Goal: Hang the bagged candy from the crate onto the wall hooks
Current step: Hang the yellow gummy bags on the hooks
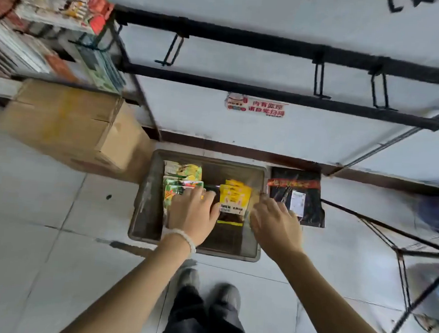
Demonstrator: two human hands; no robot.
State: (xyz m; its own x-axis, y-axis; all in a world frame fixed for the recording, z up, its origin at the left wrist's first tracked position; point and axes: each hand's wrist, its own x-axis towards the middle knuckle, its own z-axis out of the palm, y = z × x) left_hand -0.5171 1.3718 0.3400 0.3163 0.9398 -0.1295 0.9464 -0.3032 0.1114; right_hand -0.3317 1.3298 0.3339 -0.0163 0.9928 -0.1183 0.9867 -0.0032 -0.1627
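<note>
Two hands reach down into the gray crate on the floor. The yellow candy bags lie flat in the middle of the crate, long way pointing at the wall. The left hand rests on the green bags (fingers curled over them). The right hand hangs over the crate's right side, fingers bent; I cannot tell if it holds anything. Empty wall hooks stick out above the crate.

left hand hides green bags; fingertips blurred.
</note>
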